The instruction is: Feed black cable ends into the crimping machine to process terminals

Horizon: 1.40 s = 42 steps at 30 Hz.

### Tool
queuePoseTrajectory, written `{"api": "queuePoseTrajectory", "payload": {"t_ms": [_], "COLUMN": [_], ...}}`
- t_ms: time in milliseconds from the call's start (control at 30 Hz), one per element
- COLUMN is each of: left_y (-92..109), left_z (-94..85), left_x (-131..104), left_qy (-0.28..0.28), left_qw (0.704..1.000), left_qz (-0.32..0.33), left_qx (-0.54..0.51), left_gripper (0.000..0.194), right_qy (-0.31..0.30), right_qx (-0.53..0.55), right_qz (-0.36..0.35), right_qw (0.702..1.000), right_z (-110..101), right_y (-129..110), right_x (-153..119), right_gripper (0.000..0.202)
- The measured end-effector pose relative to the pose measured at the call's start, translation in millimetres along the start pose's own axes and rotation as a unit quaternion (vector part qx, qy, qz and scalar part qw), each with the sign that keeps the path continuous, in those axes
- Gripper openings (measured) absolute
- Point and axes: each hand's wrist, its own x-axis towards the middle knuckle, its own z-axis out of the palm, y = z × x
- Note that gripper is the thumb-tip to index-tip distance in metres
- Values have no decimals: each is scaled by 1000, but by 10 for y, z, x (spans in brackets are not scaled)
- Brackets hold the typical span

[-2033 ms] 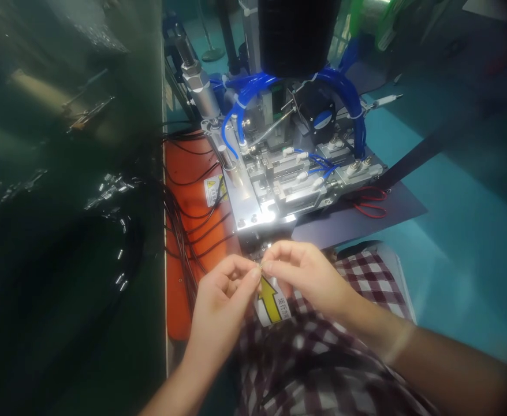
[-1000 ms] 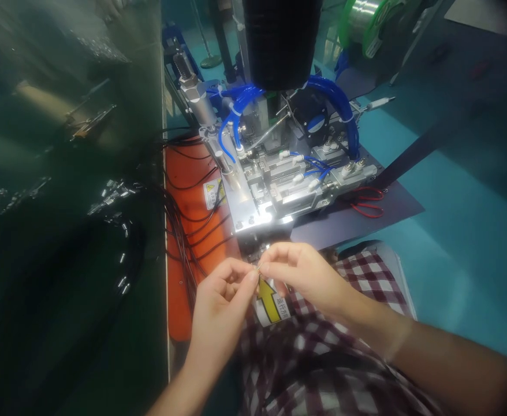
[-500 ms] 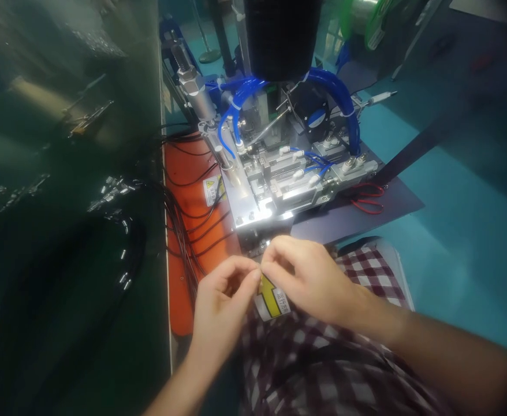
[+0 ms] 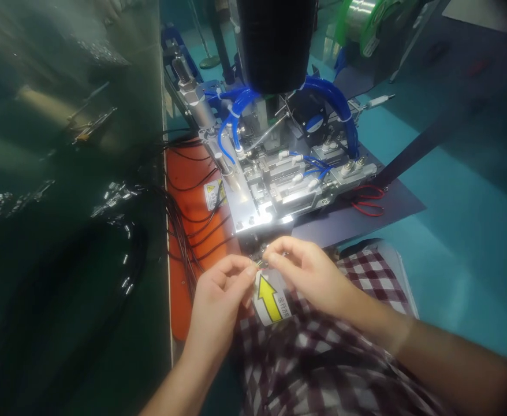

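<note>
My left hand [image 4: 219, 294] is closed, with thumb and index fingertip pinched on thin wires [image 4: 259, 264] whose fine, light-coloured strands show at the fingertips. Close by on the right, my right hand [image 4: 308, 268] is closed too, its thumb and index finger pressed together beside the wires. What sits inside the right pinch is too small to make out. Below the fingertips is a label with a yellow arrow [image 4: 269, 300]. Just beyond my hands stands a metal machine fixture [image 4: 279, 196] with small cylinders and blue air hoses [image 4: 338, 95].
Black cables [image 4: 182, 231] run across an orange panel [image 4: 184, 315] at left. The dark green bench top [image 4: 84, 323] holds several small shiny metal pieces [image 4: 115, 196]. A green spool of wire [image 4: 361, 26] hangs at upper right. A black cylinder [image 4: 275, 46] overhangs the fixture.
My fingertips have separated slightly, the right hand drawing a little rightward, so the thin wires now show between them. More of the yellow arrow label is uncovered.
</note>
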Motion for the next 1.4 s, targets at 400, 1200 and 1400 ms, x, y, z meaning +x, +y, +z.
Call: {"api": "queuePoseTrajectory", "payload": {"t_ms": [400, 1200, 1400], "left_y": [71, 71, 33], "left_z": [148, 197, 187], "left_x": [134, 172, 169], "left_qy": [29, 67, 62], "left_qw": [999, 998, 998], "left_qz": [31, -7, 0], "left_qx": [-15, 5, -16], "left_gripper": [18, 20, 21], "right_qy": [14, 31, 39], "right_qx": [79, 34, 16], "right_qz": [-27, -48, -61], "right_qw": [996, 998, 997], "right_z": [21, 42, 71], "right_y": [84, 103, 144], "right_x": [105, 120, 85], "right_gripper": [12, 12, 12]}}
